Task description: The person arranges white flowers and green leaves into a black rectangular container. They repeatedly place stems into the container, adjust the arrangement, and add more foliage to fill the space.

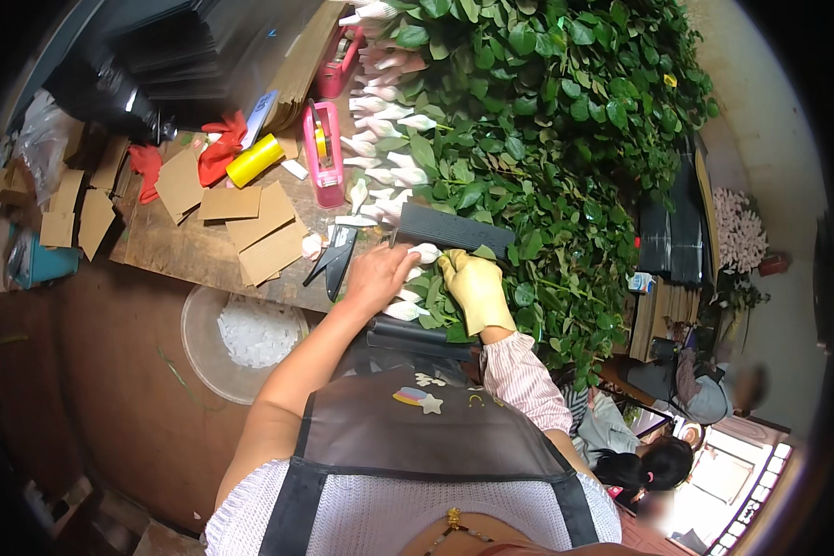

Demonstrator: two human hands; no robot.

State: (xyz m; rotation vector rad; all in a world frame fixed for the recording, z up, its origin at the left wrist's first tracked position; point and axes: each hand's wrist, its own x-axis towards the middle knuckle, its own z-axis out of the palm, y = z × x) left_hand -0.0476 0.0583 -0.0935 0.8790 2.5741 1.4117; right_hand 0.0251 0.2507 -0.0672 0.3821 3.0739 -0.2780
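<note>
White-wrapped buds [424, 252]: on the desk [144, 246], heads to the left and leafy stems [547, 139] to the right; one lies between the two hands, near the front edge — perhaps laid alike so that the heads stay in line and are easy to reach.
Left hand [377, 278]: bare, its fingers bent and pinching that bud, probably lightly, since the head looks delicate.
Gloved right hand [473, 289]: fingers curled just beside the bud's base, on the stem side; I cannot tell whether they grip a stem. The yellow glove is likely there against thorns or rough stems.
Ridged dark block [456, 230]: lies across the stems just beyond the hands, maybe as a weight or a divider.
Black hand tool [340, 262]: by the left wrist, apparently put there for quick reach.
Pink tape dispenser [324, 157]: upright beyond the tool, beside the bud heads, presumably kept handy.
Cardboard pieces [273, 250]: spread loosely on the left — clear of the foliage.
Clear tub [197, 363]: below the desk's edge, holding white scraps [259, 335], seemingly placed to catch or store them.
</note>
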